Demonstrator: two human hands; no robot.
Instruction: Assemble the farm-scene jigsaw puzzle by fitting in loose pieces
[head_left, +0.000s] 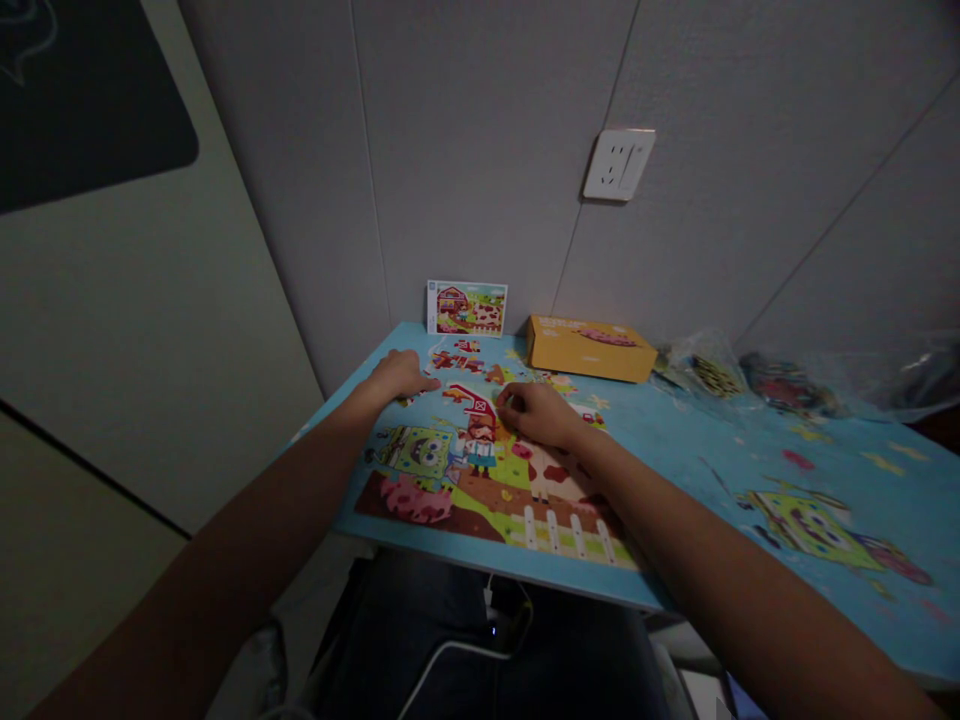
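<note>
A partly joined farm jigsaw puzzle [495,490] lies on the blue cartoon-printed table [675,450] at its front left. My left hand [401,375] rests flat on the table at the puzzle's far left, fingers stretched toward loose pieces [457,360]. My right hand [536,412] is curled, its fingertips pressed together on a puzzle piece at the red barn roof [472,400], over the puzzle's upper middle. My right forearm lies across the cow and the white fence.
A reference picture card [466,307] leans on the grey wall. An orange puzzle box [589,348] stands beside it. Clear plastic bags [787,385] with more pieces lie at the back right. A wall socket [619,163] is above. Cables hang below the table's front edge.
</note>
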